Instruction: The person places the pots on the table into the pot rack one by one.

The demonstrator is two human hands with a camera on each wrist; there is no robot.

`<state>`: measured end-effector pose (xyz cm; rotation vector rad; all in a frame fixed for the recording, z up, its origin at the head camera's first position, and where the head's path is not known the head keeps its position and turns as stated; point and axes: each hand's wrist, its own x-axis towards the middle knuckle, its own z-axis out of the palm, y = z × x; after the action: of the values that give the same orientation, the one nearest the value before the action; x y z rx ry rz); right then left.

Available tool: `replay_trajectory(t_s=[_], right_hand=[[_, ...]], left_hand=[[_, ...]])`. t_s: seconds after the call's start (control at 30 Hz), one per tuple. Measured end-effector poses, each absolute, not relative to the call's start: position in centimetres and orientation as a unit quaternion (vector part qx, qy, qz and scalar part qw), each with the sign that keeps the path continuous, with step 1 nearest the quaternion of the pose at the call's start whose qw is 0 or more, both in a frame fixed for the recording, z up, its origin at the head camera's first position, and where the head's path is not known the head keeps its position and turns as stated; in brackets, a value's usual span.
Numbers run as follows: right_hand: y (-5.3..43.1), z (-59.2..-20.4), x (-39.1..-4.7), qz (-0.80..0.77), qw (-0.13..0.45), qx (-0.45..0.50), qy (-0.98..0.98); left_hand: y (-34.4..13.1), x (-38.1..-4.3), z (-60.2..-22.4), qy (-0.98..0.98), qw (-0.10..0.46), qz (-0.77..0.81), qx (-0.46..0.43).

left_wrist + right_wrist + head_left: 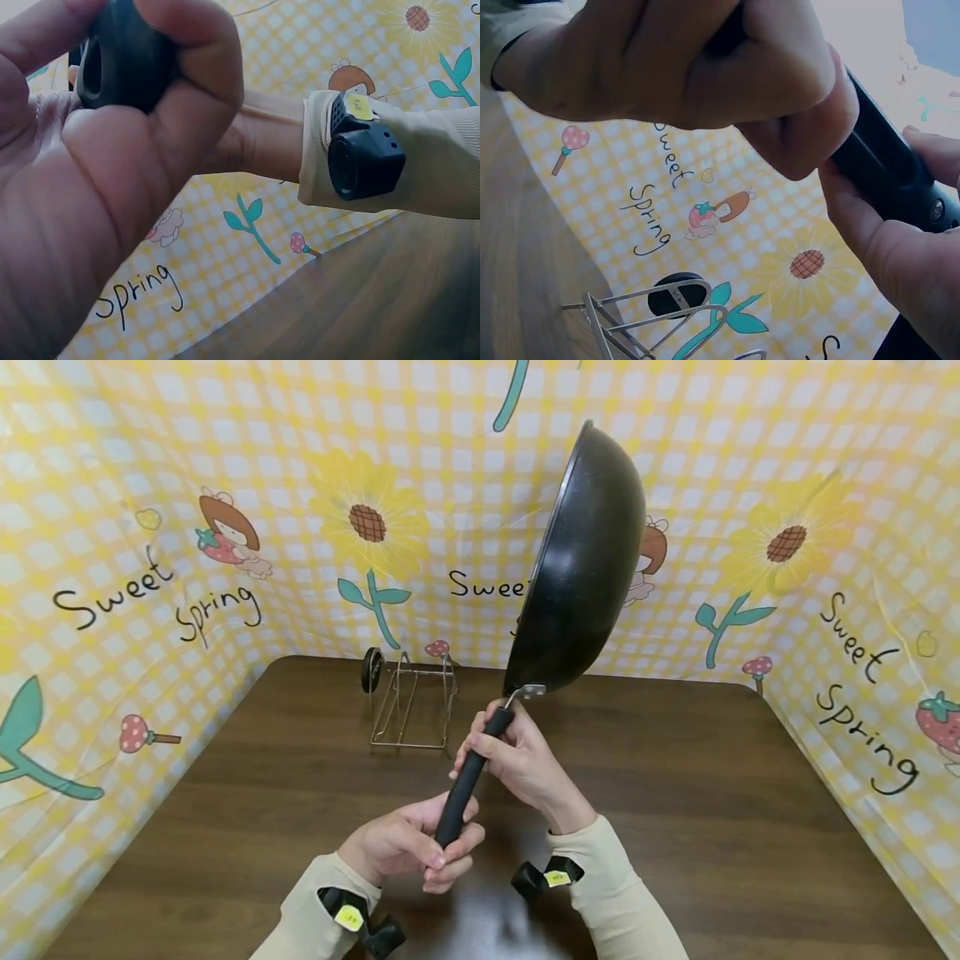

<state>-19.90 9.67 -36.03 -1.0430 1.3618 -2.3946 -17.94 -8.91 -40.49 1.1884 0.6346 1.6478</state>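
A black wok [588, 560] is held up over the table, tipped on its side with its outer bottom facing right and its rim to the left. My right hand [528, 764] grips the black handle [472, 768] near the pan, thumb laid along it. Lower down, my left hand [420, 843] has its fingers curled round the handle's end. That handle end [124, 64] shows between thumb and fingers in the left wrist view. In the right wrist view, the left hand [705, 67] and the right hand [915, 259] are both on the handle. The wok's inside is hidden.
A metal wire rack [408, 745] stands at the back left of the brown wooden table [712, 793], with a round black disc [372, 670] at its left side. A yellow checked cloth [465, 510] with printed flowers hangs round the back and sides.
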Motion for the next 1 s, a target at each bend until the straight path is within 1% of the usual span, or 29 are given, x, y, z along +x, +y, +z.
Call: replay_trajectory(t_s=[0.7,1.0], right_hand=[[4.4,-36.3,-20.7,-0.796,0.146,-0.397,0.432],[2.3,-36.6,-21.2,-0.803,0.166,-0.377,0.431]], left_hand=[[-13.3,-17.8,-41.7,0.257,0.439,0.685,0.522],[-14.9,-18.0,-42.4,0.242,0.427,0.7,0.519]])
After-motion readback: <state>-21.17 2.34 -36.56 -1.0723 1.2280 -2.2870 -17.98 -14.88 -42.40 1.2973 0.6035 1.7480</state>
